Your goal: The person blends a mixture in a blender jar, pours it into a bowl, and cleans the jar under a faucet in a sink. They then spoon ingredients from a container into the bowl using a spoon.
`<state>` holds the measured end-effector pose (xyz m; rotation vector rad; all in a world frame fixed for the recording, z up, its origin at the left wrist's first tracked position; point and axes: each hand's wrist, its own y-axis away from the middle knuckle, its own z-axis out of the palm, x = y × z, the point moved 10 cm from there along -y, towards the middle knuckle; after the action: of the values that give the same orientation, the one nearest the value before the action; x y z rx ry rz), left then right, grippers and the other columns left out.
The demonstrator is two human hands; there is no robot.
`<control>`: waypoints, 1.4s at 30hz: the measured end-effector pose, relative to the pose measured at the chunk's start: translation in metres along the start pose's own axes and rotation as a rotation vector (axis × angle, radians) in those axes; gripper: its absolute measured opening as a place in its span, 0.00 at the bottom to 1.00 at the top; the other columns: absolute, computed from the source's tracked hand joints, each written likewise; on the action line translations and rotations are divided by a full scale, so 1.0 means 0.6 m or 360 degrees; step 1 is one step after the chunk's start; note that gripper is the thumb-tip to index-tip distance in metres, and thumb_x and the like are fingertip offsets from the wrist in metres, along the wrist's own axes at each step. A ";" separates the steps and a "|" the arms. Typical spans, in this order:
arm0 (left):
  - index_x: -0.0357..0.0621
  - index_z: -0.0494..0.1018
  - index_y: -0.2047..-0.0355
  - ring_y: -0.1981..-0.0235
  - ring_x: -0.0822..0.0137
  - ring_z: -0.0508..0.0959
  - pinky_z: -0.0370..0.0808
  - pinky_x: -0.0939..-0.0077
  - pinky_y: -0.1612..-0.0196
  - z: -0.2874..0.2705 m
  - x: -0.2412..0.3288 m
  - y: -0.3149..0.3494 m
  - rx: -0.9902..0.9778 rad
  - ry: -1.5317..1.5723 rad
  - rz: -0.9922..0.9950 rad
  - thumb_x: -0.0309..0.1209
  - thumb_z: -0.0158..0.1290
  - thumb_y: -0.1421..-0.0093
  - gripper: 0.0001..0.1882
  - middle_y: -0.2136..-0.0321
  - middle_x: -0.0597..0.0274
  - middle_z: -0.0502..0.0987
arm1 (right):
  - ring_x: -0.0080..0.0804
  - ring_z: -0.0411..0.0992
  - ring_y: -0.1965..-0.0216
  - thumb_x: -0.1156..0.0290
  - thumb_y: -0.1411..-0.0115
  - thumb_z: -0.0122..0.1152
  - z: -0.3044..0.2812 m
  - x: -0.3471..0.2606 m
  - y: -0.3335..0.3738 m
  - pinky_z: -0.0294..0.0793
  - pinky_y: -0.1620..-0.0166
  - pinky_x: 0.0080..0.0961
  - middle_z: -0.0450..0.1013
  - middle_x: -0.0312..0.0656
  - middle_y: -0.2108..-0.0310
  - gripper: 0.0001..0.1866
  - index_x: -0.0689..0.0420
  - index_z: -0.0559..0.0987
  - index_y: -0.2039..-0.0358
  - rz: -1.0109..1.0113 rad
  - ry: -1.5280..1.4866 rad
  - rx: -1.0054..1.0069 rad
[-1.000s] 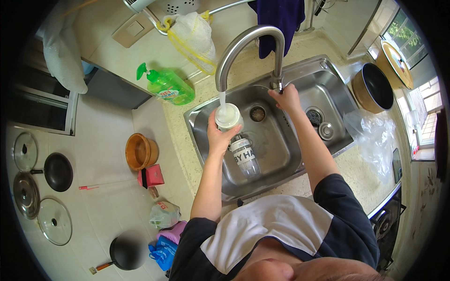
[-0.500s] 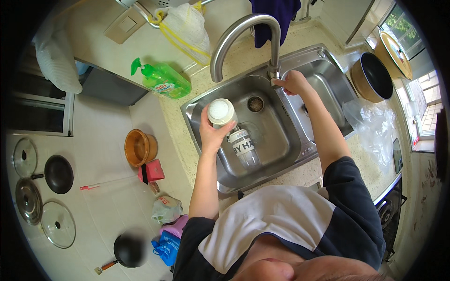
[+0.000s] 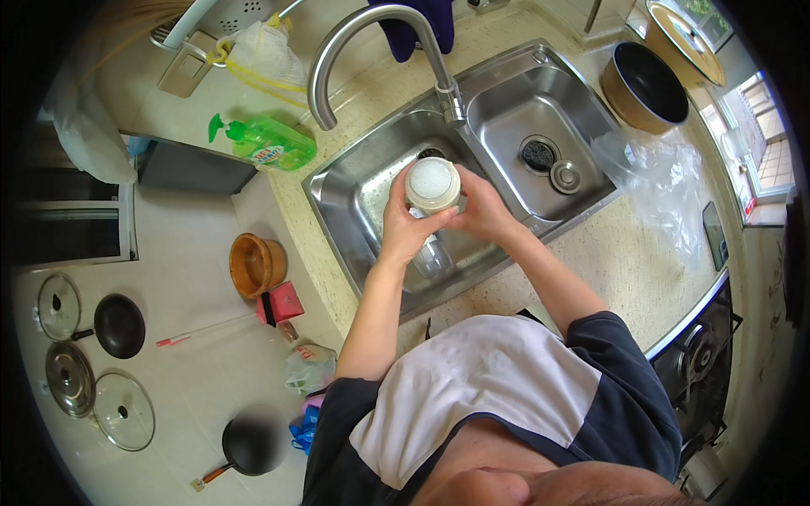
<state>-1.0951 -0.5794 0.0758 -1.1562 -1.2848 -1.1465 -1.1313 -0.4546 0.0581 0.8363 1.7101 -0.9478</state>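
Observation:
Above the left basin of the steel sink (image 3: 337,202), my left hand (image 3: 403,221) and my right hand (image 3: 484,207) hold a pale round container (image 3: 434,184) from both sides. Its top is white and looks foamy; whether that is foam or a lid I cannot tell. Fingers of both hands curl round its wall. Beneath it in the basin lies a clear bottle (image 3: 433,257), partly covered by my hands. The curved steel tap (image 3: 331,51) arches over the basin's far left, away from the container, and no running water shows.
A green pump bottle (image 3: 274,145) stands left of the sink. The right basin has a drain (image 3: 537,155) and a round metal strainer (image 3: 565,177). To the right are a dark-lined pot (image 3: 645,88), a crumpled clear plastic bag (image 3: 654,185) and a gas stove (image 3: 700,354).
My right hand has left the tap's base and joined my left hand on the container. The container has shifted right and slightly up in view as the view itself turned.

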 end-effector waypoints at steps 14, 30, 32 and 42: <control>0.40 0.79 0.62 0.59 0.61 0.78 0.72 0.70 0.55 -0.149 -0.236 0.123 -0.0054 -0.0949 -0.0540 0.42 0.56 0.39 0.17 0.61 0.53 0.80 | 0.30 0.72 0.55 0.69 0.61 0.77 -0.077 -0.042 0.161 0.73 0.55 0.28 0.73 0.38 0.56 0.39 0.55 0.71 0.47 0.0340 0.0279 0.0592; 0.41 0.77 0.57 0.49 0.47 0.71 0.65 0.55 0.44 -0.114 -0.258 0.132 -0.0412 -0.1326 0.0388 0.38 0.62 0.47 0.20 0.53 0.45 0.75 | 0.32 0.72 0.51 0.67 0.62 0.79 -0.077 -0.185 0.395 0.74 0.50 0.33 0.72 0.42 0.52 0.41 0.57 0.70 0.45 0.0246 0.0213 0.1316; 0.36 0.76 0.58 0.54 0.47 0.75 0.70 0.58 0.48 -0.115 -0.251 0.131 -0.0424 -0.1303 0.0390 0.35 0.63 0.48 0.20 0.57 0.46 0.77 | 0.33 0.72 0.52 0.68 0.62 0.79 -0.096 -0.227 0.452 0.75 0.50 0.33 0.72 0.42 0.52 0.42 0.56 0.69 0.44 0.0319 0.0354 0.1442; 0.32 0.72 0.49 0.51 0.52 0.76 0.71 0.63 0.48 -0.100 -0.297 0.079 -0.0293 -0.1363 0.0878 0.31 0.59 0.42 0.22 0.51 0.45 0.76 | 0.30 0.72 0.51 0.63 0.62 0.81 -0.153 -0.406 0.946 0.75 0.50 0.31 0.72 0.41 0.52 0.46 0.58 0.67 0.42 0.0318 0.0720 0.2434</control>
<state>-1.0389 -0.6400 -0.0996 -2.1088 -1.3311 -0.3437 -0.6090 -0.1380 0.1893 2.2486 0.9104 -2.0135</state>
